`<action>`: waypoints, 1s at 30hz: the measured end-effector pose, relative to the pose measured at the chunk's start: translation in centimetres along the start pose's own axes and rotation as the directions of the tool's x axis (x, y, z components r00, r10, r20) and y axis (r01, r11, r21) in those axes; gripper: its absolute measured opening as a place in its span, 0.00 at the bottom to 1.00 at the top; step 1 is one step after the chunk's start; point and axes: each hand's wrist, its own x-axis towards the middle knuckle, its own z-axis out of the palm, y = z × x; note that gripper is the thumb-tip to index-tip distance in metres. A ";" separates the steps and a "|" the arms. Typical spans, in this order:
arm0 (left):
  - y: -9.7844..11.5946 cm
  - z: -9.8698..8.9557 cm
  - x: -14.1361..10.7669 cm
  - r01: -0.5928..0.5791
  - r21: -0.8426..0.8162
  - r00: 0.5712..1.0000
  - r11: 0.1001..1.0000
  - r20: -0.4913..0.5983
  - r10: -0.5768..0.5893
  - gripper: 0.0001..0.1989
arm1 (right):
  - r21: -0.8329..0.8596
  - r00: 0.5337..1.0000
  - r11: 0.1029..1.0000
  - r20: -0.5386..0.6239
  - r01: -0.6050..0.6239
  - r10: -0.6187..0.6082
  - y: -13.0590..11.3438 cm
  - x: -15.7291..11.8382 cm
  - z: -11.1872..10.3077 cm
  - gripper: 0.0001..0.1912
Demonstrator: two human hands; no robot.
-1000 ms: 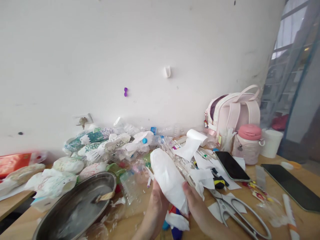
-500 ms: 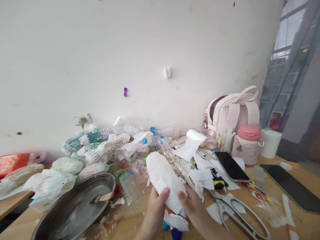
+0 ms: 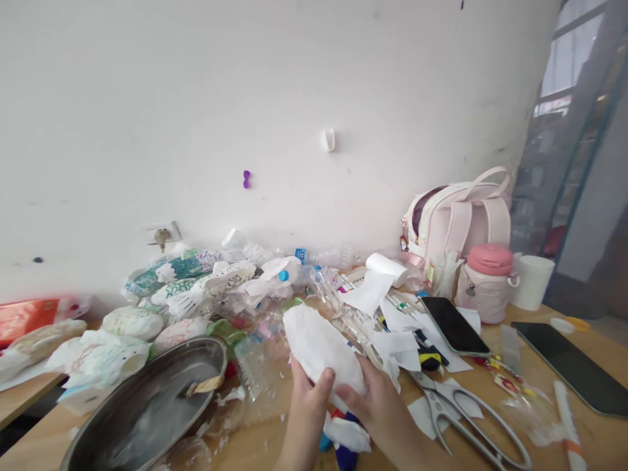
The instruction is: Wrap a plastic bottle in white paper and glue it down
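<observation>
A white, elongated paper-wrapped form (image 3: 321,343) is held up over the table between both hands. My left hand (image 3: 309,386) grips its left side, thumb on the near face. On the right side, my right hand (image 3: 367,396) presses its thumb at the near end, other fingers behind. What is inside the paper cannot be seen. Beneath the hands lies a crumpled white paper piece (image 3: 347,434) over blue and red bits. Right of the hands rest large silver scissors (image 3: 454,412). To the left stands a dark metal basin (image 3: 147,412) with greyish liquid and a wooden-handled brush (image 3: 206,386).
Several painted paper-covered forms (image 3: 171,275) pile up at the back left, beside clear plastic bottles (image 3: 255,366). A white paper roll (image 3: 385,269), a phone (image 3: 455,327), a pink backpack (image 3: 456,216), a pink-lidded bottle (image 3: 485,284) and a white cup (image 3: 534,281) stand or lie at right.
The white form has tilted and lowered slightly, its near end drawn back towards me. My right thumb has shifted left and down along it. Both hands keep their hold.
</observation>
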 end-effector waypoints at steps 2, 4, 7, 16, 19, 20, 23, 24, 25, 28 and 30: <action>0.2 0.3 -0.1 0.021 -0.114 0.999 0.993 0.046 -0.016 0.33 | 0.083 0.999 0.995 -0.001 -0.054 0.054 0.1 0.3 0.1 0.31; 0.4 0.7 -0.2 0.080 -0.213 0.994 0.974 0.089 -0.062 0.29 | 0.146 0.996 0.986 0.000 -0.084 0.085 0.1 0.5 0.1 0.33; 0.6 0.7 -0.2 0.157 -0.254 0.986 0.954 0.091 -0.138 0.24 | 0.171 0.997 0.982 0.017 -0.080 0.078 0.1 0.6 0.0 0.34; -0.5 0.0 -0.1 0.114 -0.157 0.993 0.981 -0.019 -0.119 0.25 | 0.031 0.999 0.999 0.014 0.043 -0.043 -0.1 -0.1 0.0 0.29; -0.6 -0.1 -0.2 0.098 -0.062 0.993 0.993 -0.055 -0.102 0.27 | -0.017 0.998 0.998 0.015 0.062 -0.061 -0.4 -0.2 -0.1 0.28; -0.6 -0.1 -0.1 0.097 -0.046 0.993 0.994 -0.066 -0.100 0.27 | -0.027 0.999 0.998 0.018 0.052 -0.051 -0.5 -0.2 -0.1 0.28; -0.5 -0.1 0.1 0.092 -0.129 0.995 0.987 -0.032 -0.097 0.27 | 0.008 1.000 1.000 0.010 -0.014 0.014 -0.6 0.0 -0.1 0.28; -0.6 -0.1 0.1 0.088 -0.178 0.996 0.980 0.005 -0.089 0.27 | 0.046 0.999 0.998 0.004 -0.035 0.035 -0.5 0.1 -0.1 0.29; -0.6 -0.1 0.2 0.083 -0.221 0.996 0.972 0.043 -0.075 0.27 | 0.093 0.998 0.994 -0.002 -0.056 0.056 -0.4 0.2 -0.1 0.29; -1.0 -0.1 0.3 0.060 -0.257 0.994 0.965 0.108 -0.033 0.26 | 0.210 0.997 0.975 -0.004 -0.078 0.080 -0.2 0.4 0.0 0.29; -1.3 0.0 0.3 0.061 -0.246 0.993 0.967 0.114 -0.034 0.28 | 0.230 0.997 0.971 0.002 -0.070 0.071 -0.4 0.5 0.0 0.28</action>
